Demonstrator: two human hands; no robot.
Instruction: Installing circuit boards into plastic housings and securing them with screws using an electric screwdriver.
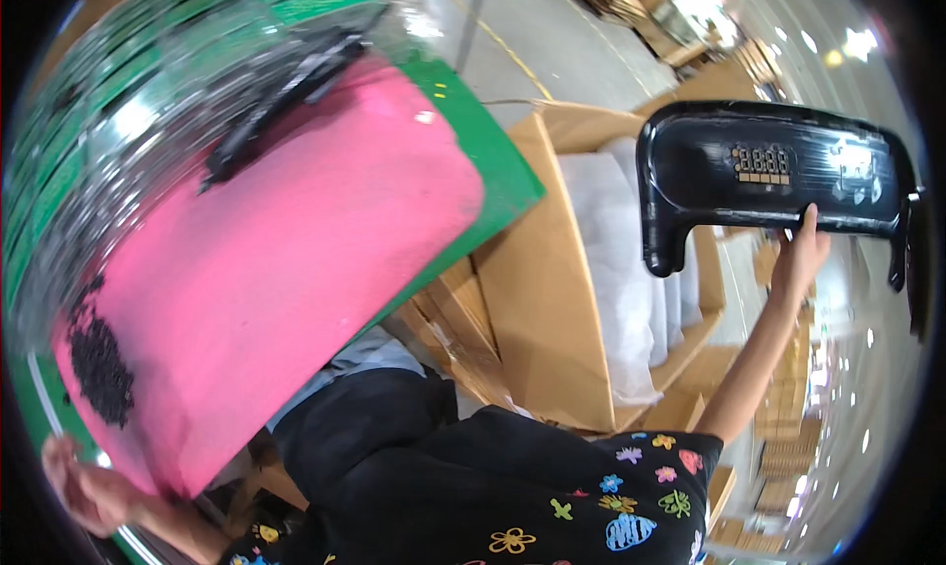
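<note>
Raised at the right, my right hand [803, 255] is closed on the lower edge of a glossy black plastic panel [709, 166]. The panel has a leg at each end, a row of digit segments on its face and light glaring off it. At the far lower left, beside the corner of a pink mat [286, 230], my left hand [84, 486] is held with loosely bent fingers apart and nothing visible in it. A heap of small black pieces [101, 368] lies on the mat near that hand. Along the far edge of the mat rests a long black part [281, 102].
A cardboard box [537, 309] holding several white-wrapped items [606, 260] stands between the table and my right arm. The green tabletop [493, 161] shows around the mat. Clear plastic wrap [128, 122] covers the far left. Stacked cartons [788, 447] stand at the right.
</note>
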